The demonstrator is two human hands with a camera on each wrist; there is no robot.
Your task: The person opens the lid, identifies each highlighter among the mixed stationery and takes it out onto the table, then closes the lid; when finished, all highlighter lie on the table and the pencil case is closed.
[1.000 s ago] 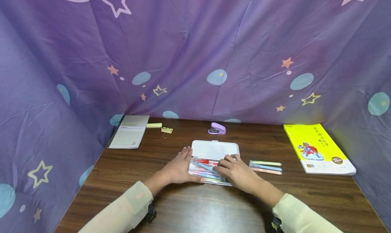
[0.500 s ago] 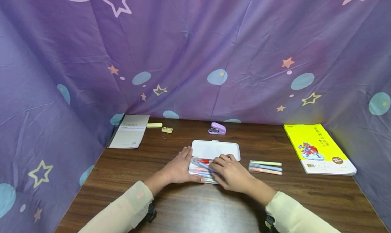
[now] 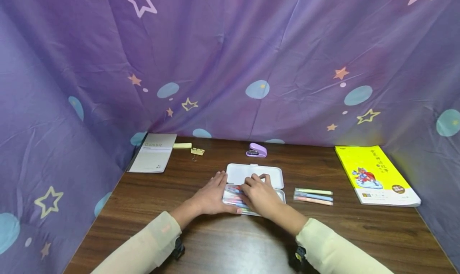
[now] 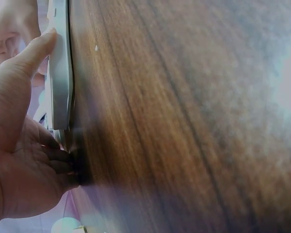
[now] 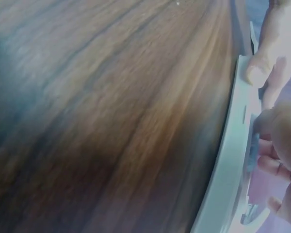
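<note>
A white pencil case point(image 3: 238, 172) lies with its lid folded back in front of me, and several pens point(image 3: 232, 198) fill its tray. My left hand point(image 3: 211, 196) braces the left end, fingers along the side and thumb point(image 4: 41, 46) pressed on the front rim. Over the tray, my right hand point(image 3: 260, 195) has its fingers curled down among the pens. A blue pen point(image 5: 253, 151) shows between its thumb and fingers in the right wrist view, mostly hidden by the hand. To the right of the case lie yellow, blue and orange pens point(image 3: 314, 197) side by side.
A purple stapler point(image 3: 256, 150) stands behind the case. At the back left are a grey notebook point(image 3: 153, 156), a yellow stick-shaped item point(image 3: 182, 145) and a yellow binder clip point(image 3: 197, 151). A yellow book point(image 3: 375, 176) lies on the right. Purple cloth surrounds the table.
My right hand has shifted left over the tray, uncovering its right end and covering more of the red and blue pens. The left hand stays in place.
</note>
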